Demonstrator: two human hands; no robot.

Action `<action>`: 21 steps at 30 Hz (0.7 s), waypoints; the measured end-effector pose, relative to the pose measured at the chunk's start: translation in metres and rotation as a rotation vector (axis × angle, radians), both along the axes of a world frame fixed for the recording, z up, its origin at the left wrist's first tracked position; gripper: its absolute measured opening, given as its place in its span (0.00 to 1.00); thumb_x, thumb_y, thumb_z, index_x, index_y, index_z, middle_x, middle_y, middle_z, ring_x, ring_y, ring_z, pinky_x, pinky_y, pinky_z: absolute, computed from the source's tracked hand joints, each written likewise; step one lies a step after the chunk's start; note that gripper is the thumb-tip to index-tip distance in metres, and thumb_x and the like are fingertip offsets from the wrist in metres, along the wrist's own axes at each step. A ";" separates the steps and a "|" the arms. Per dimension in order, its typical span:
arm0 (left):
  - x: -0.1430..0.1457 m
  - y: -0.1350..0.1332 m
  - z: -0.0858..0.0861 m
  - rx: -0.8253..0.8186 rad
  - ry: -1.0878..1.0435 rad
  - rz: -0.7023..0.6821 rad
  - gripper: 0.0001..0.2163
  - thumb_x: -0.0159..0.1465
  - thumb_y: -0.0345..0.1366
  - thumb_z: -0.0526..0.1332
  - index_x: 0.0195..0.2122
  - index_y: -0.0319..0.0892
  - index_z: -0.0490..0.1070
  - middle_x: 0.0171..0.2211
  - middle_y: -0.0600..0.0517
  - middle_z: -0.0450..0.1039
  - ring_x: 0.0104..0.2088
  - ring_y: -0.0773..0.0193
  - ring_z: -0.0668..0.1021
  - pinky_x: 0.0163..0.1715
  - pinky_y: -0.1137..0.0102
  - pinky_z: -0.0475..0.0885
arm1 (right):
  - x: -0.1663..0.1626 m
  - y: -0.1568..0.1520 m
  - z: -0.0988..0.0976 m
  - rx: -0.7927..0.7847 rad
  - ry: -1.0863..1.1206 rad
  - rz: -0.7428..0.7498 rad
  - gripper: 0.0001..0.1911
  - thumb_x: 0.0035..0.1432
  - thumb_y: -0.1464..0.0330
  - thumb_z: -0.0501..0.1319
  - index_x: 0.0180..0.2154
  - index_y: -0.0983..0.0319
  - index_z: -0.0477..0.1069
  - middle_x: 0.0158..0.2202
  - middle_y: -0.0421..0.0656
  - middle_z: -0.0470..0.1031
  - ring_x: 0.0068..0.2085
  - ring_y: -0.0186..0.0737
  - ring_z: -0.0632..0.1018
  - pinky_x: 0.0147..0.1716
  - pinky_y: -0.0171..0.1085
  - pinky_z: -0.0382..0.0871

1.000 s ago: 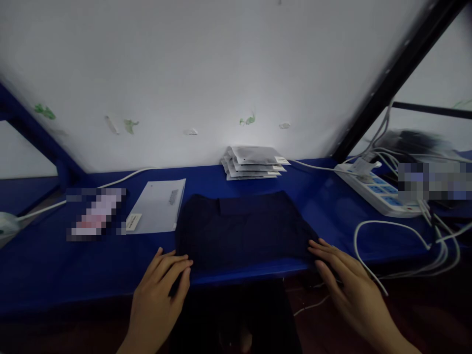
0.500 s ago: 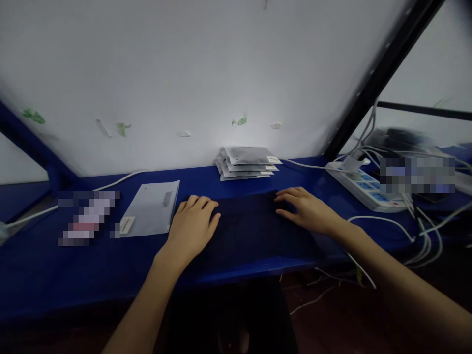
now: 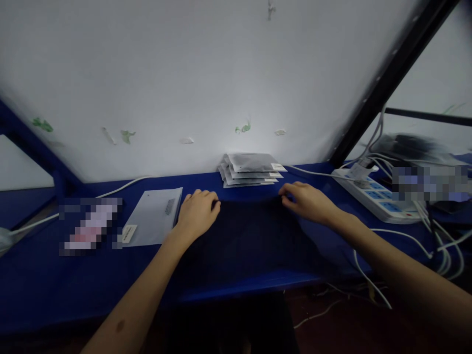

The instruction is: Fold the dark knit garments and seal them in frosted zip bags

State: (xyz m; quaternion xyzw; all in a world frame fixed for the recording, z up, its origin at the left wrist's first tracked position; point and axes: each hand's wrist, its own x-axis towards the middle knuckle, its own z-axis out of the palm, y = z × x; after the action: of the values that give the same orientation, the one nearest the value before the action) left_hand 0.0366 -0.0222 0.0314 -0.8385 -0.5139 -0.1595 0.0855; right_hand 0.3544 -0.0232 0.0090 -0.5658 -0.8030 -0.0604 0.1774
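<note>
Left grip (image 3: 198, 212) and right grip (image 3: 307, 202) tight on dark cloth (image 3: 250, 238), label (image 3: 129, 233) on white packet (image 3: 152, 216) illegible

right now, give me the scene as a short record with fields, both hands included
left grip: pinching the far edge of the dark cloth, at its left end
right grip: pinching the same edge, at its right end
cloth: on the blue table, between the arms; folds too dark to tell
left side: white pouch, lying flat, label at its near left corner
behind cloth: stack of packets, by the wall
right side: power strip, something plugged in
</note>
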 end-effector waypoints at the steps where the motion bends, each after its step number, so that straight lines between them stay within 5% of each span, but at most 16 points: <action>1: 0.003 0.001 0.000 0.066 -0.052 0.067 0.11 0.69 0.36 0.54 0.45 0.41 0.73 0.43 0.46 0.76 0.45 0.50 0.74 0.45 0.57 0.69 | -0.002 0.004 0.003 0.077 0.054 -0.034 0.11 0.61 0.68 0.54 0.43 0.61 0.72 0.39 0.48 0.78 0.42 0.48 0.78 0.43 0.45 0.71; 5: 0.014 0.001 -0.008 0.140 -0.063 0.052 0.15 0.70 0.35 0.53 0.54 0.37 0.68 0.52 0.41 0.72 0.50 0.48 0.72 0.48 0.55 0.69 | -0.015 0.017 0.011 0.302 0.223 -0.083 0.13 0.63 0.67 0.53 0.46 0.63 0.70 0.44 0.53 0.76 0.47 0.51 0.76 0.48 0.47 0.70; 13: 0.003 0.019 -0.045 -0.133 -0.042 -0.036 0.17 0.71 0.41 0.52 0.56 0.39 0.70 0.59 0.40 0.70 0.60 0.46 0.69 0.59 0.50 0.64 | -0.029 0.040 -0.029 -0.003 0.075 0.100 0.11 0.64 0.66 0.54 0.41 0.60 0.73 0.42 0.49 0.76 0.46 0.48 0.76 0.49 0.47 0.71; 21: -0.002 0.021 -0.046 -0.186 -0.106 -0.027 0.19 0.71 0.40 0.52 0.58 0.37 0.69 0.61 0.42 0.68 0.62 0.49 0.67 0.62 0.51 0.63 | -0.016 0.048 -0.058 0.003 0.244 0.052 0.12 0.64 0.64 0.54 0.42 0.60 0.74 0.43 0.48 0.76 0.45 0.48 0.74 0.47 0.47 0.70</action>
State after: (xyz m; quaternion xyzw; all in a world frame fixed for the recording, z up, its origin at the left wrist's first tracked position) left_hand 0.0348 -0.0015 -0.0142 -0.8402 -0.5188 -0.1563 -0.0222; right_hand 0.3383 0.0243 -0.0488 -0.5475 -0.7899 0.0124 0.2759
